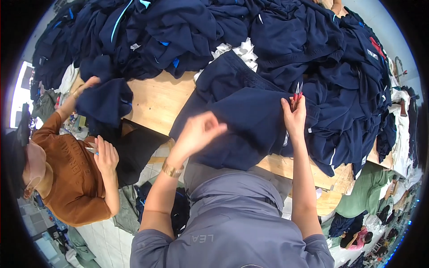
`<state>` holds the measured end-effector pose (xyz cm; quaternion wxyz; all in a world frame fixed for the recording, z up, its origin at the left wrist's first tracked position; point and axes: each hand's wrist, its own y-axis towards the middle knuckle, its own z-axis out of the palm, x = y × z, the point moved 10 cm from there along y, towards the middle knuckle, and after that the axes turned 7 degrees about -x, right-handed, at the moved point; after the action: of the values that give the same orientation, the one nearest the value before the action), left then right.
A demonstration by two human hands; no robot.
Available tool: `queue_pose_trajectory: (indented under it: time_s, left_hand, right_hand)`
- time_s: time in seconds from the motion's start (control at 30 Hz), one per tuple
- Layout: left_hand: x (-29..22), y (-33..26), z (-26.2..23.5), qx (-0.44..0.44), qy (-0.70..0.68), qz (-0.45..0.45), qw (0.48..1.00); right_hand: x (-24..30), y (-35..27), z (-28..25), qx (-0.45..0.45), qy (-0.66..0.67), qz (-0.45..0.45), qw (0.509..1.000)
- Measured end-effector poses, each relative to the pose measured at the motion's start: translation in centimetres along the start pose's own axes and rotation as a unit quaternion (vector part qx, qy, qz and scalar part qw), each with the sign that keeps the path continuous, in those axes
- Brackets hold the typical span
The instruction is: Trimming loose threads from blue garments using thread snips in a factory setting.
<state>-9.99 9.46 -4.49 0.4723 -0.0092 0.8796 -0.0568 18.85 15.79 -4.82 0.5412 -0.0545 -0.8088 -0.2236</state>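
A dark navy garment (250, 111) with a gathered waistband lies spread over the table edge in front of me. At its right side my right hand (295, 117) is closed around small thread snips (297, 93) with red handles, blades pointing away from me. The thumb of that hand also rests at the garment's edge. Above the garment's left part hovers my left hand (197, 134), somewhat blurred, its fingers curled toward the thumb in a pinch. Whatever those fingers may hold is too small to make out. A gold-coloured band (172, 169) circles my left wrist.
Heaped navy garments (178, 27) cover the far side and right of the wooden table (156, 100). White cloth (246, 52) pokes out behind my garment. At left, a co-worker in a brown shirt (73, 178) holds a navy piece (105, 102) and snips. Green cloth (364, 192) hangs at right.
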Motion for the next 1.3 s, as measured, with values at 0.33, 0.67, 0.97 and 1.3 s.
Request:
queue_pose_trajectory:
  time_s: [0.33,0.67,0.97,1.3]
  left_hand:
    - [5.4,-5.5,2.2,0.074,0.048,-0.054,0.995]
    - [-5.5,0.8,-9.2,-0.284,0.065,0.174,0.941]
    - [3.8,-0.4,-4.8,-0.159,-0.054,-0.065,0.984]
    - [3.0,-1.9,8.9,-0.018,-0.316,-0.138,0.938]
  right_hand:
    - [5.4,-16.8,8.0,0.468,-0.041,-0.049,0.881]
    - [4.8,-5.5,2.1,0.153,0.268,0.164,0.937]
    - [-1.3,-4.7,0.9,0.066,0.237,0.210,0.946]
    - [-1.1,-4.4,1.2,0.070,0.233,0.204,0.948]
